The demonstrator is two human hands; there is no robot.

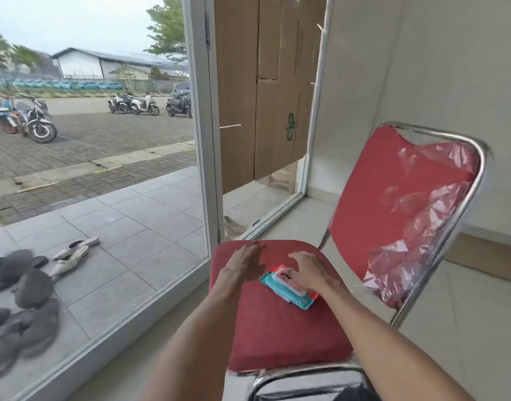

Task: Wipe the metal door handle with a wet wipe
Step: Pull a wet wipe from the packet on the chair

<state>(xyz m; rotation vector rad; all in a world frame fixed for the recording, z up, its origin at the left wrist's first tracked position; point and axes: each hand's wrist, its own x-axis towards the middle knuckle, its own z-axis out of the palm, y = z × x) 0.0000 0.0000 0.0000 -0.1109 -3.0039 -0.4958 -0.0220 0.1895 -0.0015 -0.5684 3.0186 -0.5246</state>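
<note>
A teal and red pack of wet wipes [287,293] lies on the red seat of a chair [280,337]. My right hand [309,273] rests on top of the pack, fingers spread over its lid. My left hand [245,264] hovers flat over the seat just left of the pack, fingers apart, holding nothing; it looks blurred. No wipe is seen outside the pack. No metal door handle shows in this view.
The chair has a chrome frame [462,215] and a red backrest with torn plastic wrap. A glass wall [103,169] stands at the left, with shoes [72,256] on the tiles outside. Cardboard sheets [263,82] cover a door frame behind.
</note>
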